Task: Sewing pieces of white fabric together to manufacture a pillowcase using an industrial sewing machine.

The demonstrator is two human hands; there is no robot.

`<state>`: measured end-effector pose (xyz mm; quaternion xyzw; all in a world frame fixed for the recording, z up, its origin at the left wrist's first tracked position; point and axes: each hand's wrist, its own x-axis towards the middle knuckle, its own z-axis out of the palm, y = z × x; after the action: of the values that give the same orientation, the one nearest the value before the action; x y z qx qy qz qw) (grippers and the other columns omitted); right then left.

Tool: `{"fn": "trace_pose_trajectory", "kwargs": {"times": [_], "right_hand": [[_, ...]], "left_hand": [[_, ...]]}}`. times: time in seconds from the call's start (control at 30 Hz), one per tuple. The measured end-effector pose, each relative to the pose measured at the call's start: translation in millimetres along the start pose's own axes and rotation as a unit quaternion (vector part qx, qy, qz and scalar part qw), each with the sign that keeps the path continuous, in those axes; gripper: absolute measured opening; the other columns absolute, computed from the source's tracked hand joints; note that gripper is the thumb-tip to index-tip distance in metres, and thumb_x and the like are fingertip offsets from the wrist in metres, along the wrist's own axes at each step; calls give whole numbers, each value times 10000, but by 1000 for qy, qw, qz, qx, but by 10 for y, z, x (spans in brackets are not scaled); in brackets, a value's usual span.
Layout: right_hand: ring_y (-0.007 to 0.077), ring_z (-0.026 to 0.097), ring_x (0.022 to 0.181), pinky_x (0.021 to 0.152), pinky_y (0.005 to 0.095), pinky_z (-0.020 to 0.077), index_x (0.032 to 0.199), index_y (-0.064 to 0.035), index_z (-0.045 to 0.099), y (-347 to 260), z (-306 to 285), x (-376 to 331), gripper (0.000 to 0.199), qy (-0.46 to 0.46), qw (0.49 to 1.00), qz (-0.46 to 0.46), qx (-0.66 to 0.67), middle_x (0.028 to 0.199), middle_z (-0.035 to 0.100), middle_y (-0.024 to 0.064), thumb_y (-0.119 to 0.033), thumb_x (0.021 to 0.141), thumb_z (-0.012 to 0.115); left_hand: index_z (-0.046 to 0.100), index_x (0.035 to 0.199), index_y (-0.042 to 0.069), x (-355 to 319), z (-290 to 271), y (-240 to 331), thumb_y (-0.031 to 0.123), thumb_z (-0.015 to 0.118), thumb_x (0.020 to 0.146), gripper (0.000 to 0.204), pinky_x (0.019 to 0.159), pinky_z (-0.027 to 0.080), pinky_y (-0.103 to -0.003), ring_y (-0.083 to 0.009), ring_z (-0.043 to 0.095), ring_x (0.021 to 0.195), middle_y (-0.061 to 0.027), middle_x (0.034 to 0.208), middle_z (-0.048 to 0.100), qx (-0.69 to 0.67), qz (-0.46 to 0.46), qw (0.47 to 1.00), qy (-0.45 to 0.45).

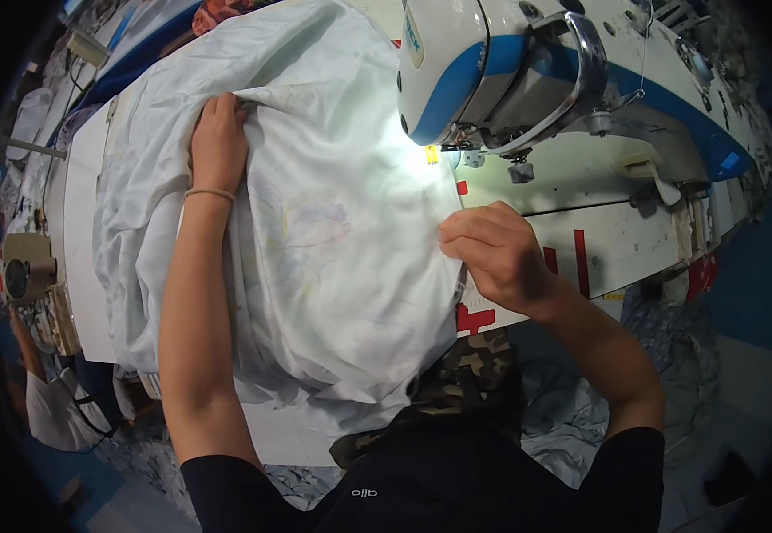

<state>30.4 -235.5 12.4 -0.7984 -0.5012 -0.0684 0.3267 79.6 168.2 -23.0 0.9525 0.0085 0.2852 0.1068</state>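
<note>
Two grips here: the cloth (368, 302)'s edge is pinched in the right hand (497, 258)'s closed fingertips, a fold gathered under the left hand (219, 133)'s curled fingers. It's spread over the table (84, 249), mostly left of the machine (514, 67); probably best guided flat, untugged.

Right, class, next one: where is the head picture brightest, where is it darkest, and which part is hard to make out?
Head view: brightest beneath the sewing machine, where glare whitens the nearby cloth; head view: darkest at the left and right rims, which fade to black; head view: the clutter along the far left is dim and hard to make out.
</note>
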Motion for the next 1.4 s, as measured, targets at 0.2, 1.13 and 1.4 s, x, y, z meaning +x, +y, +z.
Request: {"fn": "trace_pose_trajectory", "kwargs": {"times": [0.2,1.13,1.4], "right_hand": [[245,680,963,801,347,493,868,-20,679,35,35,143,219,64,998,-2,-24,954,695,69,129,712,641],[167,674,900,768,292,546,1182,23,642,-2453,-32,-2132,438,-168,656,417,606,1071,706,123,-7,762,763],[140,627,1029,839,263,527,1285,-8,577,-1769,321,-2305,340,0,726,483,490,1218,632,101,-171,990,620]], "left_hand": [[556,982,34,34,27,-93,70,594,931,73,784,506,-482,-421,618,919,-197,993,628,-24,-14,1000,0],[664,1035,-66,-93,-1618,-689,282,652,857,391,936,502,-506,-502,609,1050,-332,1032,658,134,-74,987,-41],[522,1339,17,-1092,-1253,-1620,264,718,874,561,1031,460,-484,-437,541,1242,-242,1443,484,158,-58,978,-121]]}}
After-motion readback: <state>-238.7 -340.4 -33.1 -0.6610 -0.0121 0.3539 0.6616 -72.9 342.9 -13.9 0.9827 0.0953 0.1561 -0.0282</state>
